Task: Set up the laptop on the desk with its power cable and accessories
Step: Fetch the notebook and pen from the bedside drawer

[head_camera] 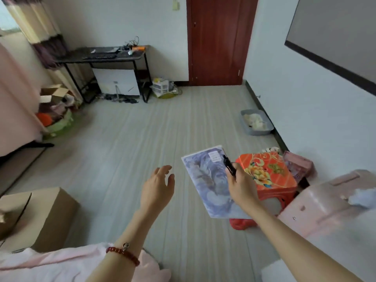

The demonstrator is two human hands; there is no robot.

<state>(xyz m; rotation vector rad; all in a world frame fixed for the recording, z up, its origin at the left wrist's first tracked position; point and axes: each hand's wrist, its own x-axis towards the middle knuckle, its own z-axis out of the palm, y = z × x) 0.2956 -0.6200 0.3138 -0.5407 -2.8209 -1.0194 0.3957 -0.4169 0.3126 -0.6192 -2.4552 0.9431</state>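
My right hand (238, 181) grips a flat notebook (207, 180) with a blue-grey patterned cover, together with a black pen (228, 165) pressed against it, held over the floor. To its left my left hand (157, 187) hovers with its fingers spread and nothing in them; a red bead bracelet sits on that wrist. The black desk (105, 57) stands far off against the back wall, with a dark keyboard (99, 56), a flat laptop-like item (107, 50) and tangled cables (132, 44) on top. I cannot tell details of the laptop.
A red flowered stool (266, 176) and a pink suitcase (329, 202) stand at the right. A cardboard box (38, 216) is at the lower left. A grey litter tray (256, 123) lies by the right wall. Boxes and clutter sit under and beside the desk.
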